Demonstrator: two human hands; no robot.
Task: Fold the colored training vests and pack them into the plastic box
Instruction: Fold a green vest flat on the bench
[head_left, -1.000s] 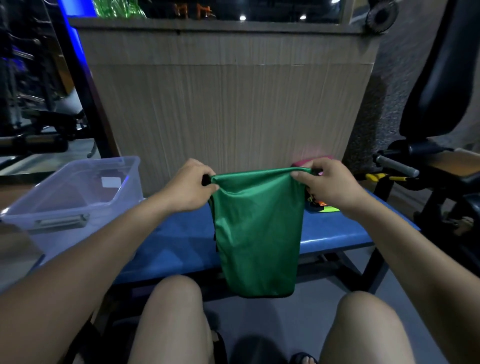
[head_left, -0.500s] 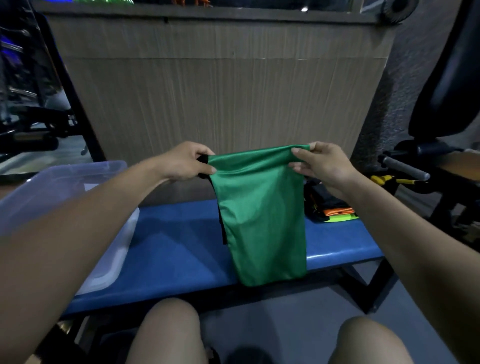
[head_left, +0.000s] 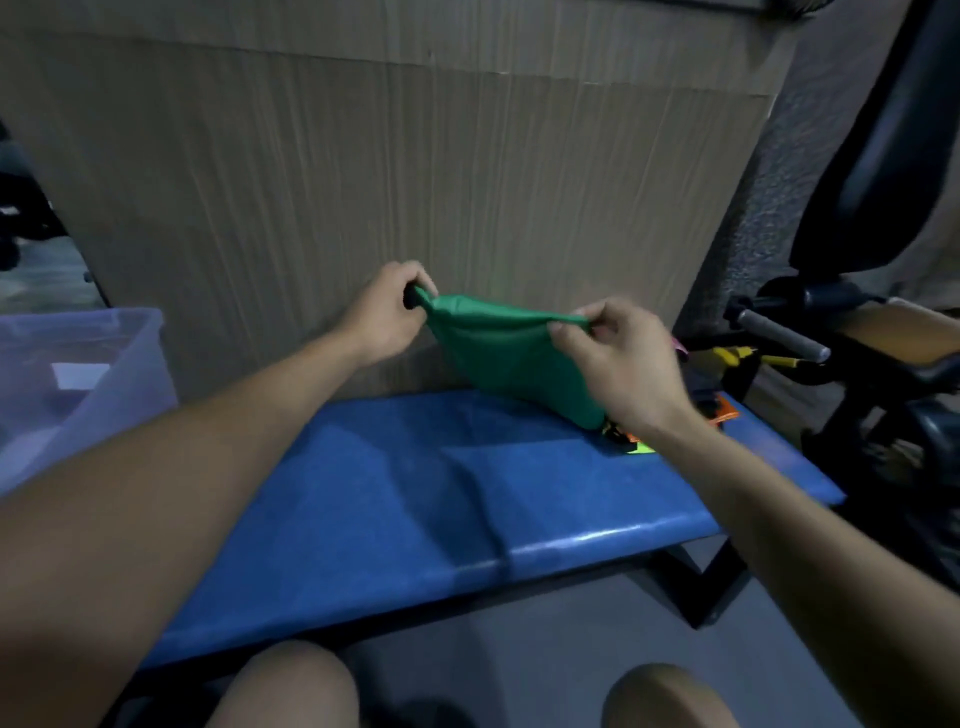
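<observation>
Wood-grain panelling (head_left: 415, 182) filled the background behind one blue bench (head_left: 415, 493), whose padded top ran from lower left to the right. Two hands were raised over the far side of the bench, each gripping one green vest (head_left: 511, 364). The left hand (head_left: 387, 317) had its fingers curled round the vest's left top corner, where a bit of black trim showed. The right hand (head_left: 618, 353) pinched the right top corner between thumb and fingers. Between them the top edge sagged slightly, and the cloth hung down and to the right, its lower end touching or just above the bench near the right forearm; which of the two could not be told.

Under the right wrist lay a small pile of vests (head_left: 631, 439) on the bench, with orange, yellow-green and black edges showing; how many were in the pile could not be counted. Another orange piece (head_left: 724, 410) showed just right of the wrist.

One clear plastic box (head_left: 119, 364) stood at the left end, partly cut off by the picture's edge, with a white label visible through its wall. Gym equipment (head_left: 779, 335) with a grey handle and a black padded seat stood on the right. Two bare knees showed at the bottom edge.
</observation>
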